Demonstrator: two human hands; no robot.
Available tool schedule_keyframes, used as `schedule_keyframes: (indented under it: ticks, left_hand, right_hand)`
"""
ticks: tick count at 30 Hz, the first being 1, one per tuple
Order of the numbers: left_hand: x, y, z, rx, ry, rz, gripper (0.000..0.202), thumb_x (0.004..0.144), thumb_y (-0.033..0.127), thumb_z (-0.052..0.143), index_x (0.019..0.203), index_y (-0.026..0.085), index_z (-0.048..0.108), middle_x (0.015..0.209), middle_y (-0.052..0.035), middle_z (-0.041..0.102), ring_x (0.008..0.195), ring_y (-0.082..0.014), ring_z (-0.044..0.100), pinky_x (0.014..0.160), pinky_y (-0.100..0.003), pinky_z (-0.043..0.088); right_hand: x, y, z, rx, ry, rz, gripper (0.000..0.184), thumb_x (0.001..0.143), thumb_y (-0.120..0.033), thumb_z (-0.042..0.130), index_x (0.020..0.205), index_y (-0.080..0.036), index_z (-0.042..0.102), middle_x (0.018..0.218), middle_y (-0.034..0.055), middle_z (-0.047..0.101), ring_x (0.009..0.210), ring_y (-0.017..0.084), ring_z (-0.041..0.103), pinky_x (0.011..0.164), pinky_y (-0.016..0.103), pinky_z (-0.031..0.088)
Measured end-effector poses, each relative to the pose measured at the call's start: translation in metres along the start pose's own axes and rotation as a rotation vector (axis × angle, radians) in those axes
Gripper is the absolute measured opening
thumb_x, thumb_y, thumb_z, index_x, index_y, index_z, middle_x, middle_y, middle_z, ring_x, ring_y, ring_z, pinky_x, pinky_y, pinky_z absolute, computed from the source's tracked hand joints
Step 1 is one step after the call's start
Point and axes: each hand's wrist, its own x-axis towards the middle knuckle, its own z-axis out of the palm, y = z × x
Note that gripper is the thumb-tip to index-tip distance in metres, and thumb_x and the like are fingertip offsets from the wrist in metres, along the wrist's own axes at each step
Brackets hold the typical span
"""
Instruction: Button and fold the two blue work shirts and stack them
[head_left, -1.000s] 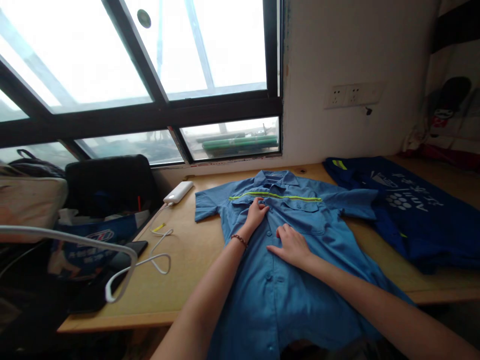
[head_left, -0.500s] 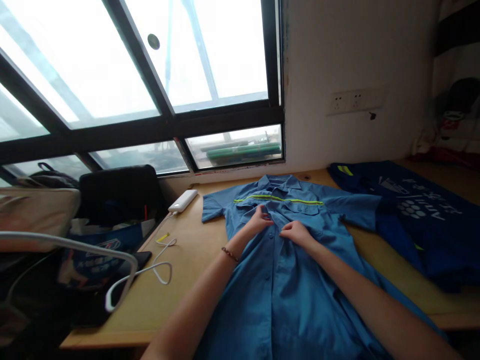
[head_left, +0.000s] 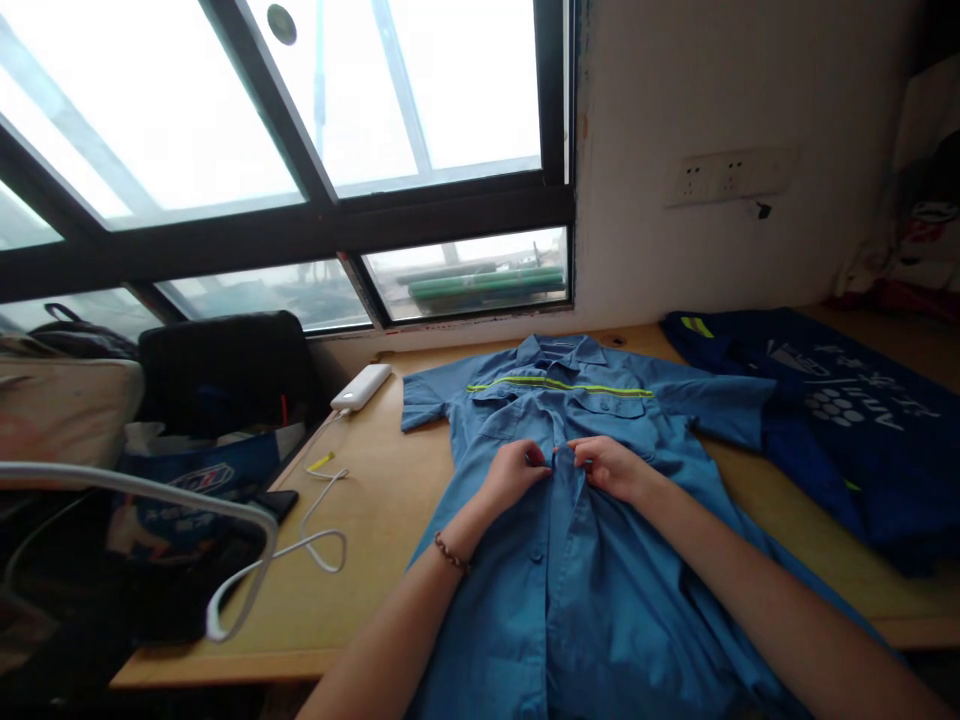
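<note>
A blue short-sleeved shirt (head_left: pixel 495 590) lies face up on the wooden table (head_left: pixel 375 540), its collar towards the window. A yellow-green stripe (head_left: pixel 562 384) crosses its chest above two flap pockets. My left hand (head_left: pixel 517 470) is closed at the button placket, pinching its edge. Close beside it, my right hand (head_left: pixel 611 467) pinches the other side of the placket and lifts the cloth a little. The button between my fingers, if there is one, is hidden. Below my hands a button (head_left: pixel 536 556) shows on the placket.
A dark blue printed garment (head_left: pixel 847 430) lies on the table at the right. On the left are a white power bank (head_left: pixel 362 386) and its white cable (head_left: pixel 307 540). A black chair (head_left: pixel 225 370) and a blue bag (head_left: pixel 187 490) stand beyond the table's left edge.
Both hands have moved down the placket, nearer to me, and closer together. My right hand now holds the cloth edge up. The view has shifted slightly.
</note>
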Motion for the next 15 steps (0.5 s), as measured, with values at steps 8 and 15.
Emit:
schedule_keyframes:
  ticks: [8,15]
  left_hand:
    - [-0.003,0.011,-0.011,-0.681,-0.273,-0.412,0.021,0.062,0.027,0.07,0.069,0.011,0.058,0.064,-0.0079,0.065,0.062,-0.0169,0.064,0.055,-0.023,0.051]
    - [-0.003,0.01,-0.016,-0.903,-0.307,-0.458,0.024,0.062,0.018,0.071,0.072,0.01,0.051,0.073,-0.0122,0.066,0.071,-0.0212,0.065,0.064,-0.025,0.054]
  right_hand:
    - [-0.001,0.005,0.008,0.035,0.025,-0.007,0.026,0.051,-0.003,0.043,0.065,-0.011,0.064,0.066,0.0034,0.063,0.059,0.011,0.055,0.057,0.019,0.045]
    - [0.002,0.008,0.006,0.031,0.041,-0.026,0.026,0.049,-0.003,0.045,0.065,-0.01,0.065,0.067,0.0044,0.064,0.06,0.011,0.056,0.057,0.02,0.045]
